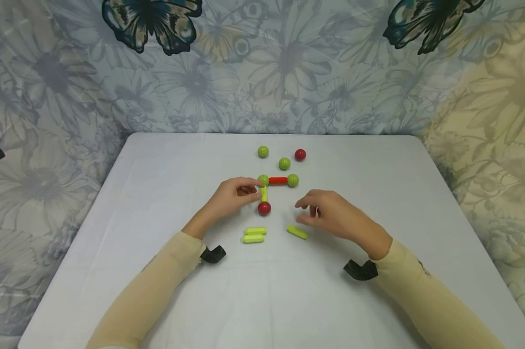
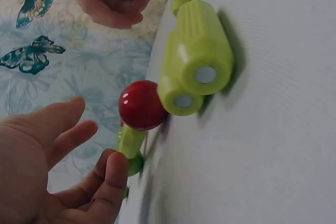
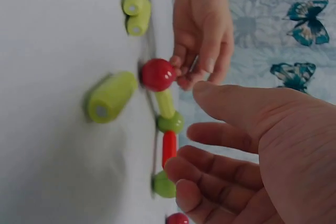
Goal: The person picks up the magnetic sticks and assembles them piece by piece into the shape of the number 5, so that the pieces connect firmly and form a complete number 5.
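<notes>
L-shaped assembly of glossy balls and rods point(image 1: 278, 181) lies on the white-covered table point(image 1: 267, 300), between the two hands and slightly beyond them. Corner: lime-green ball point(image 1: 263, 180). First arm: yellow-green grooved rod point(image 1: 264, 194), long axis running toward the person, ending in a larger-looking glossy red ball point(image 1: 264, 208). Second arm: bright red rod point(image 1: 278, 181), long axis left to right, ending at the right in another lime-green ball point(image 1: 293, 180).

Left hand point(image 1: 234, 196): beside the yellow-green rod, thumb and fingers spread apart, fingertips at the rod and corner ball; actual contact cannot be told. Right hand point(image 1: 328, 213): released, holding nothing, fingers loosely bent, above the table near a single loose yellow-green rod point(image 1: 297, 232), which slants with its right end nearer the person.

Two more loose yellow-green rods point(image 1: 254, 235) lie side by side, long axes left to right. Beyond the assembly: two loose lime-green balls point(image 1: 263, 151) point(image 1: 284, 164) and a loose red ball point(image 1: 300, 155).

View comparison: both wrist views show pale grey discs point(image 2: 206, 75) set in the loose rods' ends; head view does not resolve these. Head view alone gives the whole L and both beige sleeves point(image 1: 158, 286) point(image 1: 424, 291).

Writing: small dark marks point(image 1: 424, 268) on the sleeves, illegible at this size.
</notes>
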The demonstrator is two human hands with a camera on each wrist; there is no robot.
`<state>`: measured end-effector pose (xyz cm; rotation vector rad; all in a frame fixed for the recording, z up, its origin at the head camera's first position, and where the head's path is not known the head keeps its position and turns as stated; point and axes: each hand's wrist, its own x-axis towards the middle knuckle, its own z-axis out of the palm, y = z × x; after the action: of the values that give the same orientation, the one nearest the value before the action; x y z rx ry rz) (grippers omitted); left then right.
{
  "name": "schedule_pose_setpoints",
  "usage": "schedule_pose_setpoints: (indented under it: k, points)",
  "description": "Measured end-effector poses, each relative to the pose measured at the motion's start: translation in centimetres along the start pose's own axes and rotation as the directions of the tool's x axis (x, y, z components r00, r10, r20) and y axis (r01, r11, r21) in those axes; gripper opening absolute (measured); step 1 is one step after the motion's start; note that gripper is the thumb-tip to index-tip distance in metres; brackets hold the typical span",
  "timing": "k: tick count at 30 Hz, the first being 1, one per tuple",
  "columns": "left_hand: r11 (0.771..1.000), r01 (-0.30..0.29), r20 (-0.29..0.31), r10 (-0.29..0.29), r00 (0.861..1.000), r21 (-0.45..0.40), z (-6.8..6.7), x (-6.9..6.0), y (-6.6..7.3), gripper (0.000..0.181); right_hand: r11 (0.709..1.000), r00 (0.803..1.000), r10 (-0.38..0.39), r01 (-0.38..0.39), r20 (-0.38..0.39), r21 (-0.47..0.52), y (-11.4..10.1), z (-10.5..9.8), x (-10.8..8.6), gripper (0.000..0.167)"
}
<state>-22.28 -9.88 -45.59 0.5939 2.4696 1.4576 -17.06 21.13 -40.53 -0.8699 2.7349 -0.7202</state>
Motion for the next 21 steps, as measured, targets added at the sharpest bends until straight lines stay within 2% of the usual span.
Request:
schedule_pose_setpoints:
  k: [3, 6, 12, 17, 21]
  points:
    - [0.999, -0.004, 0.072, 0.002, 0.997, 0.035, 0.6, -0.2, -0.6, 0.034, 1.000, 1.000, 0.000, 0.000, 0.008, 0.009, 0.2, 0.9, -0.6, 0.029]
    - [0.998, -0.010, 0.117, 0.003, 0.993, 0.057, 0.9, -0.4, -0.8, 0.037, 1.000, 1.000, -0.018, 0.018, 0.017, 0.016, 0.4, 2.0, -0.7, 0.028]
    - [0.997, -0.032, 0.138, 0.021, 0.990, 0.076, 1.1, -0.6, -0.6, 0.038, 1.000, 0.999, -0.028, 0.028, 0.046, -0.006, 0.6, 3.6, -0.6, 0.022]
    - [0.995, -0.051, 0.171, 0.035, 0.985, 0.089, 1.3, -0.5, -0.6, 0.037, 0.999, 0.999, -0.029, 0.030, 0.044, -0.034, 0.6, 3.7, -0.5, 0.020]
    - [0.992, -0.054, 0.167, 0.035, 0.985, 0.115, 1.3, -0.5, -0.6, 0.035, 0.997, 0.999, -0.040, 0.041, 0.023, -0.060, 0.7, 3.5, -0.4, 0.021]
